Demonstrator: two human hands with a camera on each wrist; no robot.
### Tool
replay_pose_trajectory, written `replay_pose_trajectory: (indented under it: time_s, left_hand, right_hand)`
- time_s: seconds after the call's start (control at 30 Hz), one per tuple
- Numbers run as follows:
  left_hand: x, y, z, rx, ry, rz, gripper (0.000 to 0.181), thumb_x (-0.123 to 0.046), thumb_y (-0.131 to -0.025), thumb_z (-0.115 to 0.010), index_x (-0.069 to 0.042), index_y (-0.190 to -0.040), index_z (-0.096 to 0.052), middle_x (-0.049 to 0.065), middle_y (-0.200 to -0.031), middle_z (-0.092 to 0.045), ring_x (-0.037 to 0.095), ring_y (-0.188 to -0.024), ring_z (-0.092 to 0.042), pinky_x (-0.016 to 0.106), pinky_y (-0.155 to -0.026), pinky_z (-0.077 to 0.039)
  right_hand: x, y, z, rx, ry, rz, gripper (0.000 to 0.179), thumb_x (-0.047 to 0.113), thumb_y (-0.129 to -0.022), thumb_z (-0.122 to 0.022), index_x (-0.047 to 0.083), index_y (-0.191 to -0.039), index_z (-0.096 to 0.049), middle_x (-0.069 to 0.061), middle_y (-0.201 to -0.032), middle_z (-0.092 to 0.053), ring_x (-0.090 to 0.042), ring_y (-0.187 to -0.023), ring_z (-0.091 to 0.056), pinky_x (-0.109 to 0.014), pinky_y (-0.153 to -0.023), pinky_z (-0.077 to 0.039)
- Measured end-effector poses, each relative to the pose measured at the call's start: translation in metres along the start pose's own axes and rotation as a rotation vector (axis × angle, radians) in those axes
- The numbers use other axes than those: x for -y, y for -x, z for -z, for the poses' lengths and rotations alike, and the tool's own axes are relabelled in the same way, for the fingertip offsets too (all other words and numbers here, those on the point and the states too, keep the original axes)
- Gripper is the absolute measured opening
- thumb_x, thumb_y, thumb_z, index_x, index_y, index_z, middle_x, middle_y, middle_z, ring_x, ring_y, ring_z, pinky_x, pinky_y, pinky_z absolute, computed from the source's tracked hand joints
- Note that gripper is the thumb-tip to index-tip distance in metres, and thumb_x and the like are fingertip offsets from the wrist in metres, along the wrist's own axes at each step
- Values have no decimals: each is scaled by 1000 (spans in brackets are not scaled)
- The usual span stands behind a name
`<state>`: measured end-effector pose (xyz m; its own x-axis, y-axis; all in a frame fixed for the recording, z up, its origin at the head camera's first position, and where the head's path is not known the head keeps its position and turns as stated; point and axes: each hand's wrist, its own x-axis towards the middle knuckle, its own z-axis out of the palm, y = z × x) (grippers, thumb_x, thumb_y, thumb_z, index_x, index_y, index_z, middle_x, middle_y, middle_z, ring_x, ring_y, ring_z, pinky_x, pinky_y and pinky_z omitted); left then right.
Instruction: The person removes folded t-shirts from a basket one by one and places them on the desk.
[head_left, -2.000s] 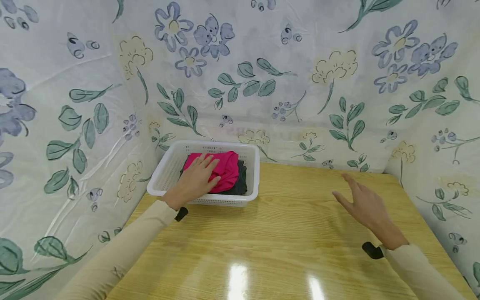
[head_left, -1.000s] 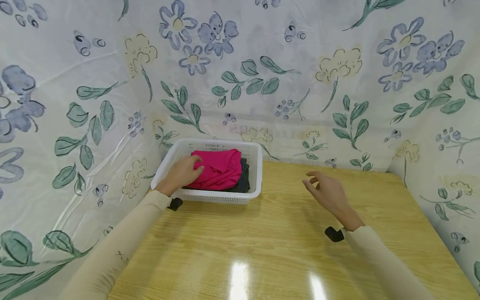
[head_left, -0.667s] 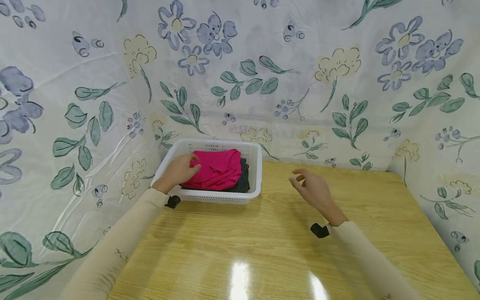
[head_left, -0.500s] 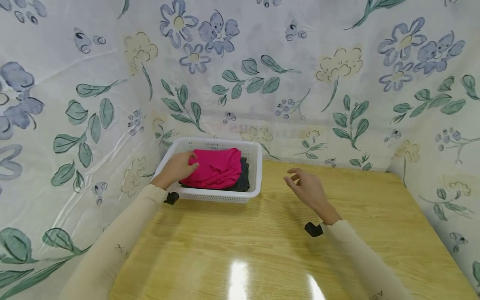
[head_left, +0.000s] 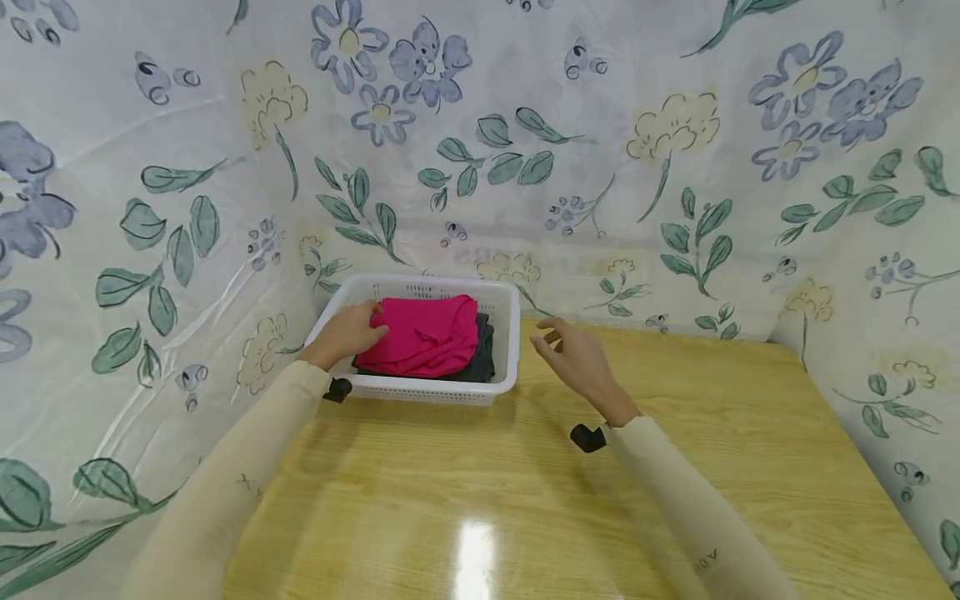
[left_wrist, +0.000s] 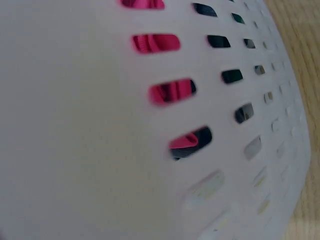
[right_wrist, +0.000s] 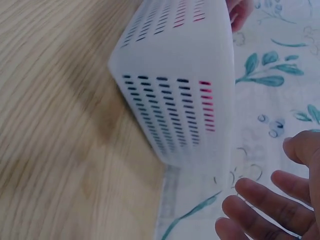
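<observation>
A white perforated plastic basket [head_left: 508, 342] stands at the back left of the table, with folded bright pink cloth [head_left: 423, 333] lying on dark cloth [head_left: 483, 354] inside it. Over the basket's left part, my left hand [head_left: 347, 332] has its fingers loosely bent at the left edge of the pink cloth. The left wrist view is filled by the basket wall [left_wrist: 100, 125], pink and dark fabric showing through its slots. To the right of the basket, my right hand [head_left: 577, 358] hovers apart from it, fingers loosely bent and holding nothing. In the right wrist view its fingers [right_wrist: 267, 207] are spread beside the basket.
A glossy wooden table [head_left: 420, 492] extends in front and to the right. White floral sheeting [head_left: 570, 167] hangs behind it and along both sides, close to the basket's back and left. Dark wrist cameras [head_left: 587, 437] hang below both wrists.
My left hand has drawn back left from the top of the pink cloth to its left edge. My right hand has moved left across the table to near the basket's right side.
</observation>
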<state>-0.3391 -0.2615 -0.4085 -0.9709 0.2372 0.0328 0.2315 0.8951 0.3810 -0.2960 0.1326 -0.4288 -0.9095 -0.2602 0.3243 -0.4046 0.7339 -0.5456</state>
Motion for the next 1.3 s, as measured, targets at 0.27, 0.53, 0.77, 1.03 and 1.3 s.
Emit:
replay_pose_trajectory:
  time_s: [0.27, 0.53, 0.77, 1.03, 1.3]
  left_hand:
    - [5, 0, 9, 74, 90, 45, 47, -21, -104, -57, 12, -136, -49, 34, -125, -62, 44, -112, -62, 53, -89, -52]
    - [8, 1, 19, 102, 230, 156, 54, -27, -105, -56, 8, -144, -46, 31, -127, -61, 37, -92, -66, 41, -71, -56]
    - [7, 2, 25, 133, 333, 213, 57, -27, -106, -55, 6, -150, -40, 31, -136, -56, 42, -111, -64, 47, -87, -57]
    - [9, 1, 27, 181, 400, 225, 57, -25, -108, -52, 8, -150, -36, 32, -142, -48, 46, -120, -60, 52, -92, -56]
    - [10, -4, 26, 192, 451, 250, 55, -25, -108, -53, 9, -148, -37, 31, -141, -47, 45, -118, -59, 52, -93, -55]
  right_hand:
    - [24, -19, -10, 3, -45, 50, 37, 35, -103, -64, 8, -129, -68, -8, -104, -76, -20, -81, -69, -38, -72, -57]
    - [46, -33, -24, 14, -35, 135, 34, 32, -103, -65, 8, -126, -69, -6, -101, -77, -17, -79, -70, -34, -71, -57]
    - [62, -42, -34, 53, -58, 118, 35, 29, -103, -66, 6, -128, -67, -6, -100, -76, -18, -80, -71, -32, -69, -56]
    - [69, -52, -47, 147, -42, 74, 42, 31, -102, -67, 1, -132, -63, -10, -108, -73, -23, -96, -69, -38, -81, -56]
    - [72, -62, -55, 217, -79, 31, 47, 29, -101, -68, -2, -135, -60, -15, -113, -68, -26, -97, -62, -39, -85, -53]
